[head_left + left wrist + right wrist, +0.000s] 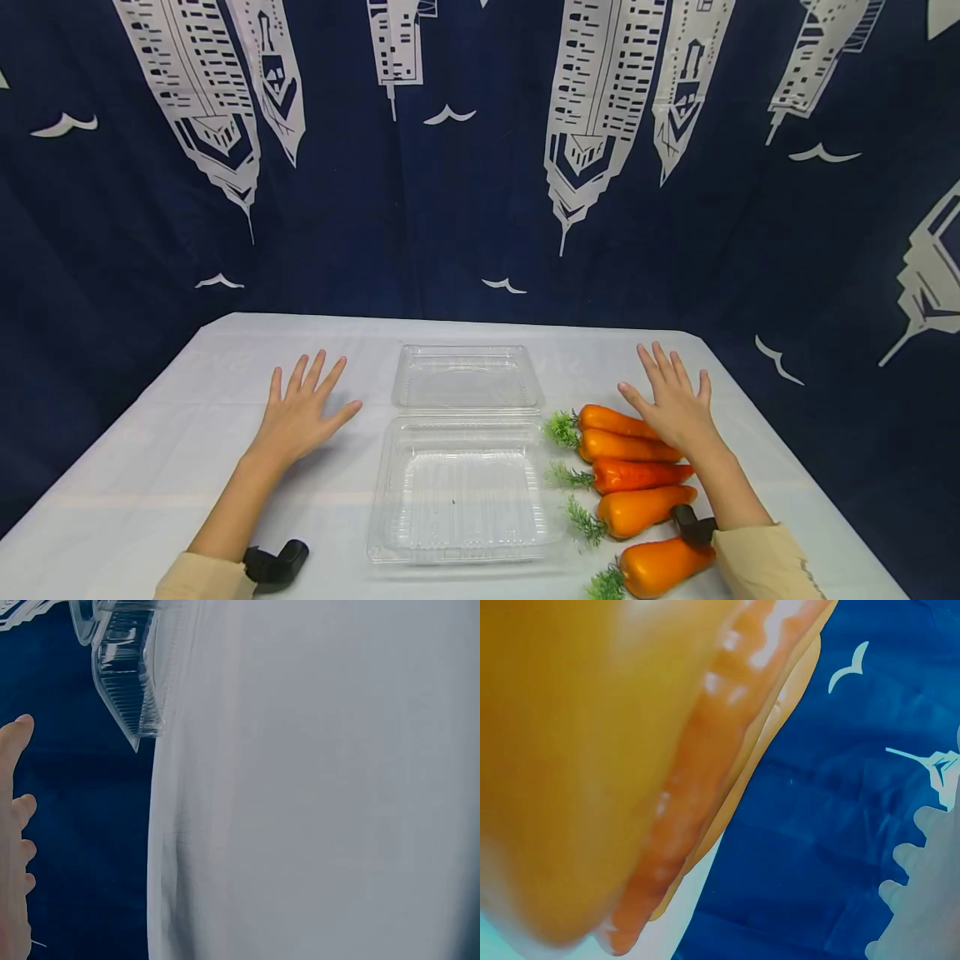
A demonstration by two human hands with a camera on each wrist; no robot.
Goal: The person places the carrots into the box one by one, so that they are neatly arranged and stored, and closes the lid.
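My left hand (300,421) is spread with straight fingers over the white table, left of a clear plastic clamshell box (382,500), and holds nothing. The box lies unfolded, its lid (468,379) at the far side and its deeper tray nearer. On the right, my right hand (678,408) is spread too, above the tips of several toy carrots (648,477) with green tops, and grips none of them. Close up in the right wrist view, an orange carrot (577,750) covers much of the left side. The left wrist view shows the box's side (127,675) at the top.
A white cloth covers the table (150,467). Behind it hangs a dark blue curtain (450,200) printed with white buildings and birds. Each wrist wears a black camera mount, the left mount (277,564) close to the table's front. The carrots lie right beside the box.
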